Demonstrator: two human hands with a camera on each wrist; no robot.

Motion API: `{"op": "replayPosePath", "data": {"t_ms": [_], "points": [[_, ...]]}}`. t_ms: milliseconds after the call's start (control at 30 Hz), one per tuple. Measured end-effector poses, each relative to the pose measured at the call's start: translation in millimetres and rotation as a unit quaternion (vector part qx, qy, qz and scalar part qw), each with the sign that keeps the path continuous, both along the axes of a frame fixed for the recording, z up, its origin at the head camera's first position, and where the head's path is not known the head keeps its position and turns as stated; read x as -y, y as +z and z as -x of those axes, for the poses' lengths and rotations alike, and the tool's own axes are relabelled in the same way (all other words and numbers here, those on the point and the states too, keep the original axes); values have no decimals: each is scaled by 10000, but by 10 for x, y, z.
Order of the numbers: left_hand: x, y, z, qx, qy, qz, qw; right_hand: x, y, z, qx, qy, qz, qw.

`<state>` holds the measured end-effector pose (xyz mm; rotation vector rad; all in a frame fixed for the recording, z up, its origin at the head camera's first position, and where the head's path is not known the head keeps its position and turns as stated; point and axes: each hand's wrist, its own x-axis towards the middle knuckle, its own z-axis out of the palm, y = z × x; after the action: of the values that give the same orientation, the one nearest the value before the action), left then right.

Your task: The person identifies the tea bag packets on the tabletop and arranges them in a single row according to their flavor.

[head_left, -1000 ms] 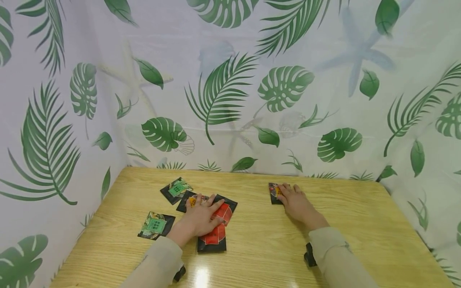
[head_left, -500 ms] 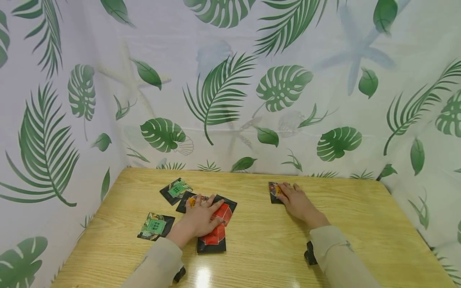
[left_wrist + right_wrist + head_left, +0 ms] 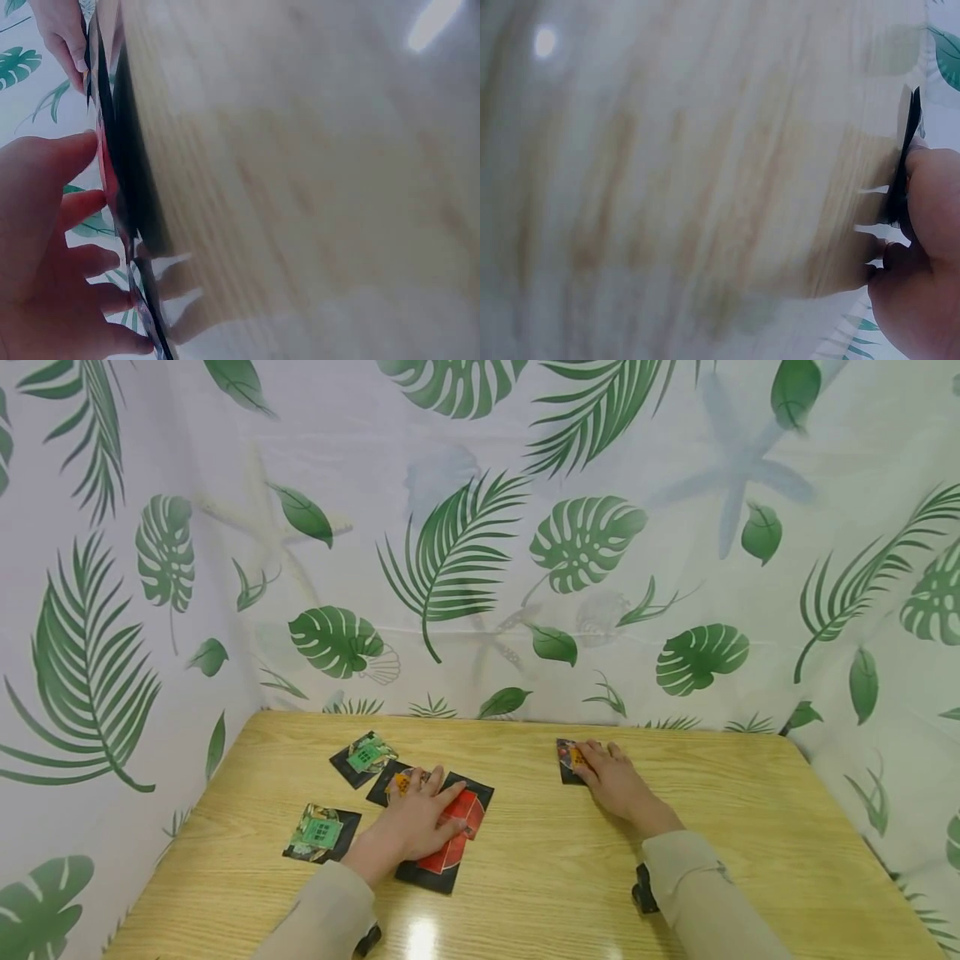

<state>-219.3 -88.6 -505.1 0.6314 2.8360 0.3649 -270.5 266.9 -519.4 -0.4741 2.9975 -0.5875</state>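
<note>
Red-labelled packets lie on the counter under a splayed left hand gripping nothing, near green-labelled packets. Farther off, the right hand partly covers a lone orange-labelled packet, grip unclear. Sorting looks partway: one apart, five perhaps left.

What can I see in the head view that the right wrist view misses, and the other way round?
Only the head view shows the left hand, the far green packet, near green packet, far red packet, near red packet and the orange packet partly under that hand.
Only the right wrist view shows the right packet edge-on.
Both show the right hand, that packet, the table and the leafy cloth.
</note>
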Motion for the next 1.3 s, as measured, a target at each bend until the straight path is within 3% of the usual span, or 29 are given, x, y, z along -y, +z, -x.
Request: {"op": "replayPosePath", "data": {"t_ms": [333,567,800,967,1033,1200,1300], "points": [[316,21,56,-620,174,-17,9979,11,15,-18,34,4,-18,10000],[543,40,64,-546,390,-42,9977,17,22,-21,-50,3,-30,10000],[625,54,62,-637,383,-190,9971,12,-18,-5,-47,11,-34,10000],[635,55,32,-970,273,21,9949,-15,-76,20,-21,32,-12,10000],[636,54,21,-1286,200,253,9912,-14,-81,21,-2,26,-13,10000],[658,58,51,-2311,44,848,9692,6,-45,11,50,11,-106,9999],[692,70,77,-2162,-50,743,9735,4,-48,9,33,12,-124,9999]]}}
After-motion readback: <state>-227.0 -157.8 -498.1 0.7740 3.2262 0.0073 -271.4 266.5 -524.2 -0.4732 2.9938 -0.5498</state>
